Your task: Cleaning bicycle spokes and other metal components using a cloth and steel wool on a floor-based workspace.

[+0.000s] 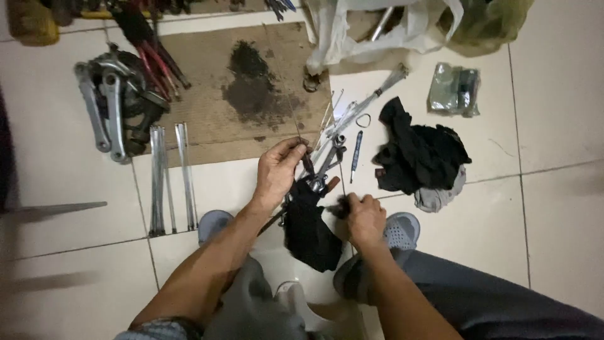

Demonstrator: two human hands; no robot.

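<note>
Apparently wiping: the left hand (pixel 277 171) grips a metal part (pixel 322 171) low over the floor (pixel 553 113), the right hand (pixel 363 217) clenches a black rag (pixel 308 230) beneath it. Next calls for rubbing along the part.

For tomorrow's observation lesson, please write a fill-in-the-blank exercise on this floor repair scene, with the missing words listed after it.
1. Both hands, left hand and right hand, grip a ____ rag.
2. The bicycle crankset lies partly on a sheet of ____.
3. The person's feet wear grey ____.
4. The loose black cloth pile lies to the ____ of the hands.

Missing words: black; cardboard; clogs; right
</note>
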